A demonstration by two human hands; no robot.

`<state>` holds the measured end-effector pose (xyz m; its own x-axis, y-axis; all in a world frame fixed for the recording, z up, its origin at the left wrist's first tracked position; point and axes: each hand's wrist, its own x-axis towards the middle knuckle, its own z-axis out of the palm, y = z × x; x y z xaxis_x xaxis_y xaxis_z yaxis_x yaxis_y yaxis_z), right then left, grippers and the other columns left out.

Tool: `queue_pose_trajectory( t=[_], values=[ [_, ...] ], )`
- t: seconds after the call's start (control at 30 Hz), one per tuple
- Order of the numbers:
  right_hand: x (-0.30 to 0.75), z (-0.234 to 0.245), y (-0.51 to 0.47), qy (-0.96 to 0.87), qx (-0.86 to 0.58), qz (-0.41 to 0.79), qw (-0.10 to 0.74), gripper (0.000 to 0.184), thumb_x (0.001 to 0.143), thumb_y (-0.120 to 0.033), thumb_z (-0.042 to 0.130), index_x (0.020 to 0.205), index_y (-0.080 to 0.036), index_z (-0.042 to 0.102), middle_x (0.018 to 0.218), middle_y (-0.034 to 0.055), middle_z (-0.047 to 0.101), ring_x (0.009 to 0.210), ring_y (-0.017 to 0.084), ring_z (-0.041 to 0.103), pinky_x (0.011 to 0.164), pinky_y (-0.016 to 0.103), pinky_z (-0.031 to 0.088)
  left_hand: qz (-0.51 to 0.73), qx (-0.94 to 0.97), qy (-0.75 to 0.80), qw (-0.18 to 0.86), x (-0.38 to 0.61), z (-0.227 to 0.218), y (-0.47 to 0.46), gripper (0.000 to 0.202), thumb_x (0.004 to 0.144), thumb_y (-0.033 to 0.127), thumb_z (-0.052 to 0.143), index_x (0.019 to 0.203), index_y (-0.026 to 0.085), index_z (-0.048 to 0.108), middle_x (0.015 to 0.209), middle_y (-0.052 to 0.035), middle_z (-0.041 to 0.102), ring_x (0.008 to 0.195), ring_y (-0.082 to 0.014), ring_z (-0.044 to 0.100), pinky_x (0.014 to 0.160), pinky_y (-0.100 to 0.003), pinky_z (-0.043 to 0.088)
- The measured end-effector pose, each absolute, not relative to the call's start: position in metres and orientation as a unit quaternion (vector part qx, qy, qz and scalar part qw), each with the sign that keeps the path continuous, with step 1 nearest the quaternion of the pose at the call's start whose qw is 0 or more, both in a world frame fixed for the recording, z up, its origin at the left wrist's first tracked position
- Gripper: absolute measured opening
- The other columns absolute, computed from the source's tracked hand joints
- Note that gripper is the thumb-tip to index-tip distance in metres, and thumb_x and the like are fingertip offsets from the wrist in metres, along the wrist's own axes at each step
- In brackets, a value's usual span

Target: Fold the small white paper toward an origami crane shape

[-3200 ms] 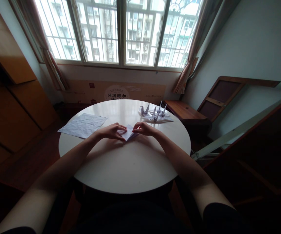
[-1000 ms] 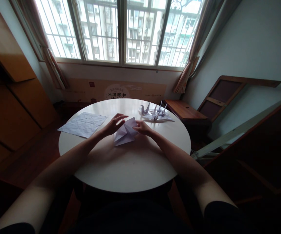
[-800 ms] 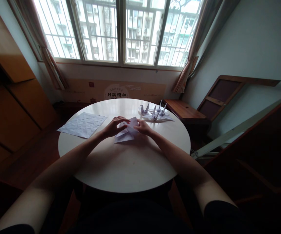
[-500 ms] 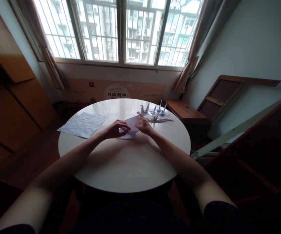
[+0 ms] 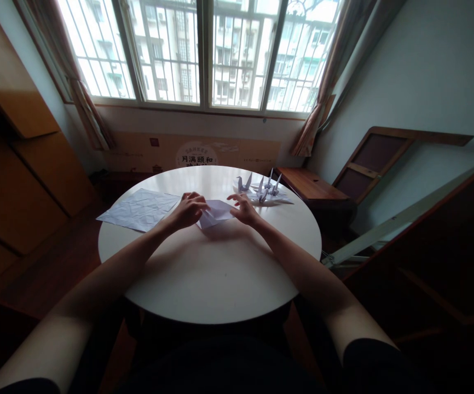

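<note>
A partly folded white paper (image 5: 216, 212) lies near the middle of the round white table (image 5: 208, 273), lifted a little off the top. My left hand (image 5: 188, 210) curls round its left edge and pinches it. At the paper's right corner my right hand (image 5: 245, 209) grips it with bent fingers. Both forearms reach in from the near side.
A creased, unfolded white sheet (image 5: 140, 208) lies on the table's left part. Several finished paper cranes (image 5: 261, 192) stand at the far right of the table. Behind are a barred window, a low wooden bench (image 5: 308, 186) on the right and wooden cabinets on the left.
The paper was pressed flat under both hands, then lifted and opened up. It has since been turned and brought down again, and both hands have shifted slightly farther up the table.
</note>
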<state>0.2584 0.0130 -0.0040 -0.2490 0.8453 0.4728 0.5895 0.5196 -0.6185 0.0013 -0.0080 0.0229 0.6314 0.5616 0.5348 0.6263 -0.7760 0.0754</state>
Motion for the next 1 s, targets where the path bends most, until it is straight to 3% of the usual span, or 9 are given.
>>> queue_pose_trajectory(
  t=[0.1,0.23,0.4,0.57,0.7,0.83,1.0],
  values=[
    [0.255,-0.007,0.010,-0.793,-0.453,0.170,0.370,0.030,0.071,-0.007,0.063,0.099,-0.018,0.070,0.105,0.0078,0.050,0.093,0.020,0.056,0.088,0.039,0.052,-0.266,-0.910,-0.309,0.072,0.002,0.020,-0.009,0.046,0.072,0.001,0.050,0.099,0.027,0.077,0.105,-0.0064,0.070,0.112,-0.0290,0.052,0.103,-0.052,0.028],
    [0.253,-0.010,0.008,-0.825,-0.434,0.152,0.329,0.014,0.071,-0.007,0.068,0.078,-0.017,0.074,0.108,0.0089,0.051,0.102,0.023,0.055,0.097,0.042,0.047,-0.248,-0.933,-0.248,0.077,0.007,0.019,-0.016,0.032,0.075,0.017,0.064,0.102,0.029,0.076,0.105,-0.0053,0.069,0.117,-0.0313,0.051,0.112,-0.056,0.016],
    [0.253,-0.006,0.006,-0.848,-0.428,0.143,0.278,0.013,0.076,-0.014,0.073,0.083,-0.021,0.080,0.112,0.0102,0.053,0.108,0.025,0.054,0.099,0.043,0.045,-0.239,-0.935,-0.246,0.093,0.013,0.020,-0.022,0.015,0.080,0.035,0.072,0.092,0.027,0.075,0.105,-0.0064,0.069,0.120,-0.0324,0.050,0.117,-0.057,0.006],
    [0.252,0.001,-0.003,-0.872,-0.408,0.138,0.232,0.021,0.083,-0.037,0.074,0.101,-0.027,0.080,0.121,0.0123,0.053,0.117,0.030,0.050,0.105,0.050,0.040,-0.200,-0.948,-0.218,0.116,0.013,0.019,-0.021,0.012,0.090,0.029,0.063,0.092,0.025,0.073,0.097,-0.0054,0.070,0.111,-0.0275,0.056,0.117,-0.054,0.011],
    [0.253,-0.001,-0.004,-0.880,-0.384,0.144,0.240,0.027,0.085,-0.049,0.070,0.098,-0.028,0.081,0.124,0.0124,0.053,0.119,0.029,0.051,0.104,0.050,0.042,-0.183,-0.951,-0.205,0.145,0.015,0.018,-0.021,0.024,0.098,0.026,0.051,0.086,0.021,0.071,0.080,-0.0037,0.068,0.091,-0.0225,0.062,0.113,-0.052,0.019],
    [0.256,-0.005,0.003,-0.880,-0.356,0.156,0.271,0.030,0.079,-0.052,0.074,0.087,-0.025,0.082,0.126,0.0115,0.054,0.120,0.029,0.052,0.105,0.049,0.043,-0.166,-0.952,-0.217,0.136,0.016,0.020,-0.021,0.027,0.098,0.026,0.049,0.085,0.019,0.071,0.080,-0.0042,0.070,0.079,-0.0197,0.064,0.102,-0.045,0.032],
    [0.260,-0.006,0.006,-0.886,-0.338,0.163,0.271,0.023,0.079,-0.045,0.077,0.083,-0.023,0.081,0.124,0.0119,0.056,0.118,0.028,0.054,0.104,0.048,0.044,-0.181,-0.948,-0.244,0.097,0.013,0.016,-0.015,0.028,0.099,0.025,0.045,0.108,0.020,0.071,0.095,-0.0074,0.075,0.087,-0.0212,0.068,0.088,-0.037,0.043]
  ],
)
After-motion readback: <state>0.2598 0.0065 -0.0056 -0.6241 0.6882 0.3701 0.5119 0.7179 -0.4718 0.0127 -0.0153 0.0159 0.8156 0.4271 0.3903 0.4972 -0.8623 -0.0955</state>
